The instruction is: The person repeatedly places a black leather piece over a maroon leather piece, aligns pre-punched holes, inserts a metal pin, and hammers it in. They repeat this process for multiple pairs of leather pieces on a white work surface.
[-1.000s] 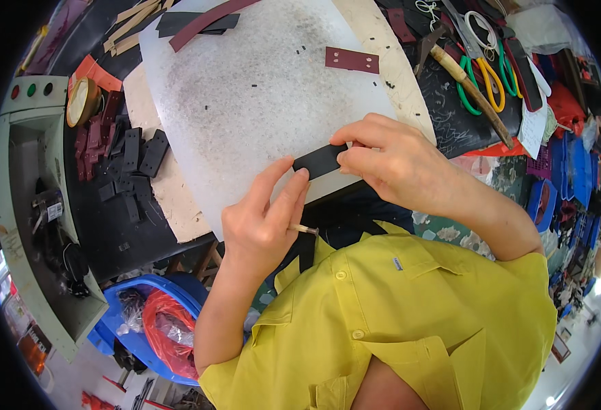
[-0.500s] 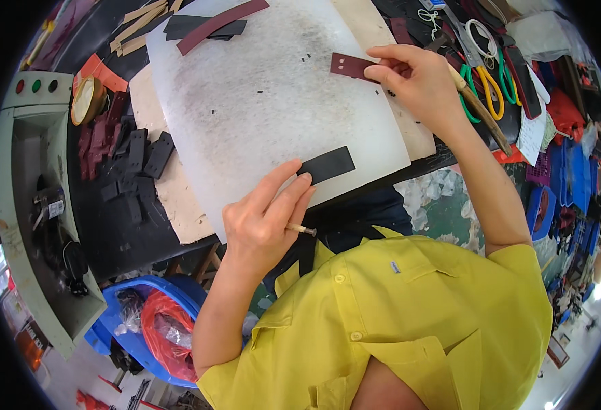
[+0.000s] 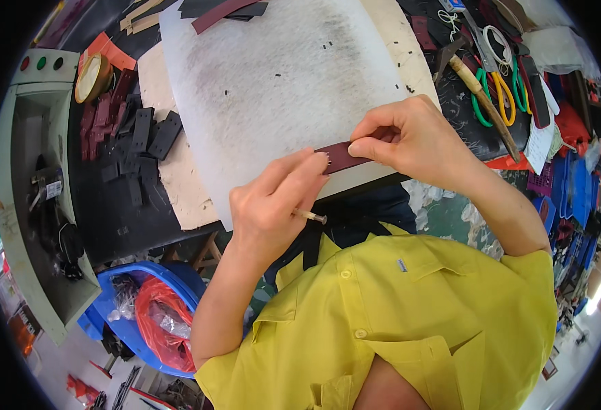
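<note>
Fingers [image 3: 372, 147] of the right hand [image 3: 416, 143] pinch the right end of a dark red leather strip [image 3: 341, 156], thumb beneath and forefinger curled over its upper edge. Fingers [image 3: 300, 179] of the left hand [image 3: 273, 205] meet the strip's left end, where a row of small punched holes shows; the same hand keeps a slim wooden-handled tool with a metal tip [image 3: 311, 216] tucked under its lower fingers, tip pointing right. The strip is held slightly tilted, its right end higher, at the near edge of a white cutting board [image 3: 280, 82]; whether it rests on the board or is lifted just clear of it cannot be told.

The board lies on a dark worktop [image 3: 109, 212], over tan sheets [image 3: 177, 184] that show along its left side and far right corner. Its surface is smudged grey and dotted with small black specks. At its far edge lie a dark red strip and black pieces [image 3: 222, 10].

Left of the board, a scatter of black leather pieces [image 3: 140, 143] lies beside dark red ones [image 3: 99, 119], with a roll of tape [image 3: 92, 76] beyond them. Farther left stands a pale green machine housing [image 3: 20, 137] bearing red and green buttons.

Right of the board lie a wooden-handled hammer [image 3: 481, 96], green-handled scissors [image 3: 481, 106] and yellow-handled scissors [image 3: 504, 92], close together.

Below the worktop, at the near left, a blue bin [image 3: 136, 307] holds a red bag [image 3: 160, 318]. The person wears a yellow shirt [image 3: 416, 321].
</note>
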`<state>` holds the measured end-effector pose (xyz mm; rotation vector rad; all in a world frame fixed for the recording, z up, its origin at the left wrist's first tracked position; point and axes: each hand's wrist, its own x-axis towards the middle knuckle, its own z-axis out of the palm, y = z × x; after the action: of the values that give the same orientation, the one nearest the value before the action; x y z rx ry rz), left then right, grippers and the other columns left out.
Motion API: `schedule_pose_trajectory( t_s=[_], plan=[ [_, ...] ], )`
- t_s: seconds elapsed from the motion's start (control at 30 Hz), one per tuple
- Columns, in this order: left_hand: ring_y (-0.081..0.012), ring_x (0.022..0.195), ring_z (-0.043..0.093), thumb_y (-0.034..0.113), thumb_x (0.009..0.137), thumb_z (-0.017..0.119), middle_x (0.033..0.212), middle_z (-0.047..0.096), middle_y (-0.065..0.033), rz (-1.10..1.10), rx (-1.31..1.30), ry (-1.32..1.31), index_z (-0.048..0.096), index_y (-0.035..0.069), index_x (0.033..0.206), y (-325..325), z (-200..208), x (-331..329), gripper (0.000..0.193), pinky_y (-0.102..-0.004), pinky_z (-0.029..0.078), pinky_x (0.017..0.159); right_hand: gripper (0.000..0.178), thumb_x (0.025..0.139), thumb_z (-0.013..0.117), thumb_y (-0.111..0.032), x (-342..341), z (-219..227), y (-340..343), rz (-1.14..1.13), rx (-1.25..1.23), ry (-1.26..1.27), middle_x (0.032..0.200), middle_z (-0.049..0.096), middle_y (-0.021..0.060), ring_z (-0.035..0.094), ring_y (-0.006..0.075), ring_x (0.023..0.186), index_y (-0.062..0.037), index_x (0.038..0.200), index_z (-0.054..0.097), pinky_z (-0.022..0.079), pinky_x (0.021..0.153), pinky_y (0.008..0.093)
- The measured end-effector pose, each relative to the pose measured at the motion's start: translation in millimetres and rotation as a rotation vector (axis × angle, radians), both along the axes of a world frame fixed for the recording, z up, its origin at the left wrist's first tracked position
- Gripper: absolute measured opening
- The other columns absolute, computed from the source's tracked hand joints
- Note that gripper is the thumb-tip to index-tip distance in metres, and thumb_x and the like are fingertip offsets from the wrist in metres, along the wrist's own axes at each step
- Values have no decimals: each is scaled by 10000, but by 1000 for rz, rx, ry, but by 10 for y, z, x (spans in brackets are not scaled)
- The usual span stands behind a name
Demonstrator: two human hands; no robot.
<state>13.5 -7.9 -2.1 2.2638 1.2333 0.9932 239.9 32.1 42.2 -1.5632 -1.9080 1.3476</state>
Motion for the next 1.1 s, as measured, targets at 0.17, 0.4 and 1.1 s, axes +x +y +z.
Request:
schedule_pose_trajectory(
  t_s=[0.17,0.4,1.1],
  plan=[
    [-145,567,630,76,744,832,1071,713,-78,-48,0,92,760,126,1002,-5,50,-32,272,-266,476,477,129,820,746,-134,-33,-41,-88,4,177,-32,706,697,146,682,273,631,-8,847,730,522,602,348],
    [-123,519,581,71,742,831,1085,710,-75,-59,32,-5,759,111,991,-6,-59,-51,263,-261,451,462,129,814,749,-131,-60,-72,-115,29,269,-52,692,675,148,666,299,625,-7,829,718,511,588,366],
    [-151,565,637,3,755,801,1039,709,-90,-68,-19,43,742,59,936,14,21,-14,199,-269,514,524,188,727,802,-89,190,-227,-157,264,706,15,995,698,72,647,264,921,-32,876,704,544,781,372]
  ],
)
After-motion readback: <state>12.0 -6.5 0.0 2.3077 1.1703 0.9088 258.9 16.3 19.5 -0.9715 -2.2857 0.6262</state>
